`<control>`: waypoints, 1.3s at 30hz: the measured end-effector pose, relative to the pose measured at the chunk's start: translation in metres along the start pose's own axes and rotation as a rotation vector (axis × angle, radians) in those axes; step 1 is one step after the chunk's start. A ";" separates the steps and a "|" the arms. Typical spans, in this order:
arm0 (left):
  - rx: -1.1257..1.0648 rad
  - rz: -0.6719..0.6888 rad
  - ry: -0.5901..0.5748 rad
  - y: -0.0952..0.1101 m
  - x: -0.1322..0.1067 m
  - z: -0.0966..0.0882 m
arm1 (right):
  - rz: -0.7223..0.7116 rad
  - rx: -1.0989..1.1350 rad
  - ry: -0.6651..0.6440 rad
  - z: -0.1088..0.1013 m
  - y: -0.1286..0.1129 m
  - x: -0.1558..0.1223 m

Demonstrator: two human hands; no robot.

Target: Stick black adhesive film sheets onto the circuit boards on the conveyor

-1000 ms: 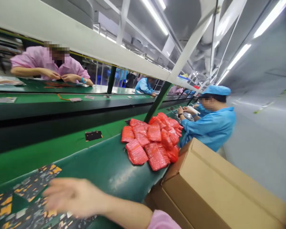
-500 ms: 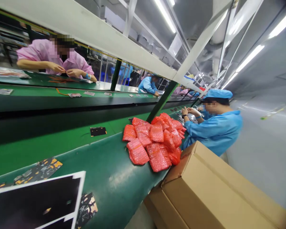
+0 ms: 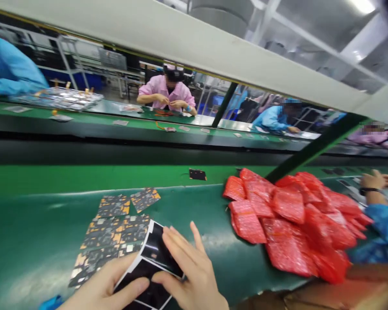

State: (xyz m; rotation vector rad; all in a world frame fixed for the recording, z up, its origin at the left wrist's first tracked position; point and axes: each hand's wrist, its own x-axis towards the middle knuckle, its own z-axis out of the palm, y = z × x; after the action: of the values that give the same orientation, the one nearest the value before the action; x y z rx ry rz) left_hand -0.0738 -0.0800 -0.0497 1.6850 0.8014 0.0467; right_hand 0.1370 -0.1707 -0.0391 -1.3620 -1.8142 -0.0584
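We hold a card (image 3: 157, 252) in our L hand (image 3: 103, 288) and R hand (image 3: 187, 267) over the belt (image 3: 35, 241), sheet pile (image 3: 111, 234) just L, bag heap (image 3: 287, 219) to the R. Box (image 3: 342, 292) sits nearer us than the heap, co-worker (image 3: 384, 228) R of heap, 2nd belt (image 3: 84, 125) behind ours.

Heap of red bubble bags (image 3: 287, 215) on the green conveyor belt (image 3: 29, 224), right of centre. Small black card (image 3: 197, 174) lies alone on the far green strip. Across the line, a co-worker in a pink smock (image 3: 164, 92) sits at a second belt. Metal tray (image 3: 60, 98) to that side, contents too small to tell. Blue sleeve (image 3: 386, 228) at right edge, probably another co-worker's. Blurred cardboard box (image 3: 342, 292) along lower right.
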 end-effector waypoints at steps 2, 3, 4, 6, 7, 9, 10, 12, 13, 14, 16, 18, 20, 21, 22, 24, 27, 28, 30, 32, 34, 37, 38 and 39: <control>-0.030 0.010 -0.037 0.009 -0.004 0.000 | -0.023 0.073 -0.037 0.004 -0.001 -0.002; -0.026 0.019 -0.033 0.014 -0.005 0.000 | -0.036 0.109 -0.057 0.005 -0.002 -0.003; -0.012 0.024 -0.027 0.017 -0.005 0.000 | -0.042 0.142 -0.080 0.005 -0.004 -0.005; 0.029 0.018 -0.022 0.022 -0.005 0.001 | -0.043 0.198 -0.131 0.004 -0.006 -0.008; 0.045 0.017 -0.028 0.023 -0.005 0.001 | -0.032 0.225 -0.147 0.003 -0.007 -0.009; 0.057 0.022 -0.060 0.024 -0.006 0.001 | 0.017 0.289 -0.163 0.001 -0.009 -0.011; 0.054 0.033 -0.083 0.024 -0.007 0.001 | 0.046 0.335 -0.183 0.000 -0.010 -0.011; 0.042 0.068 -0.140 0.023 -0.009 0.000 | 0.116 0.461 -0.257 -0.001 -0.011 -0.009; 0.042 0.076 -0.164 0.023 -0.010 -0.001 | 0.158 0.532 -0.302 -0.001 -0.010 -0.008; 0.052 0.083 -0.176 0.022 -0.011 -0.001 | 0.198 0.599 -0.340 -0.001 -0.010 -0.006; 0.074 0.092 -0.180 0.020 -0.012 -0.001 | 0.276 0.705 -0.376 0.001 -0.008 -0.004; 0.085 0.094 -0.162 0.017 -0.012 0.000 | 0.319 0.761 -0.359 0.005 -0.005 -0.004; 0.076 0.071 -0.126 0.015 -0.010 0.001 | 0.332 0.779 -0.335 0.008 -0.003 -0.005; 0.062 0.051 -0.104 0.013 -0.009 0.002 | 0.334 0.773 -0.332 0.010 -0.002 -0.006; 0.047 0.030 -0.085 0.011 -0.009 0.003 | 0.330 0.755 -0.330 0.011 -0.001 -0.006; 0.022 0.000 -0.056 0.008 -0.008 0.007 | 0.299 0.689 -0.337 0.012 0.000 -0.007; 0.001 -0.013 -0.056 0.004 -0.009 0.013 | 0.181 0.582 -0.301 0.013 0.000 -0.010; -0.005 -0.017 -0.063 0.004 -0.010 0.015 | 0.139 0.556 -0.272 0.014 0.000 -0.011; -0.010 -0.027 -0.074 0.002 -0.011 0.019 | 0.093 0.516 -0.208 0.016 -0.001 -0.015; 0.000 -0.035 -0.085 0.002 -0.011 0.021 | 0.110 0.521 -0.173 0.019 -0.003 -0.019; 0.012 -0.024 -0.096 0.002 -0.011 0.022 | 0.198 0.583 -0.177 0.022 -0.006 -0.020; 0.008 0.024 -0.101 0.000 -0.010 0.021 | 0.377 0.736 -0.186 0.026 -0.009 -0.017; 0.006 0.033 -0.101 -0.001 -0.009 0.021 | 0.427 0.795 -0.180 0.027 -0.009 -0.015; 0.011 0.038 -0.103 -0.002 -0.009 0.020 | 0.469 0.860 -0.175 0.029 -0.010 -0.013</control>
State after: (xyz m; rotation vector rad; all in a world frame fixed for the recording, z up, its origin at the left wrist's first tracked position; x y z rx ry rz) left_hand -0.0724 -0.1019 -0.0537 1.6992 0.6934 -0.0181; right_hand 0.1130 -0.1708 -0.0618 -1.1144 -1.3293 0.9961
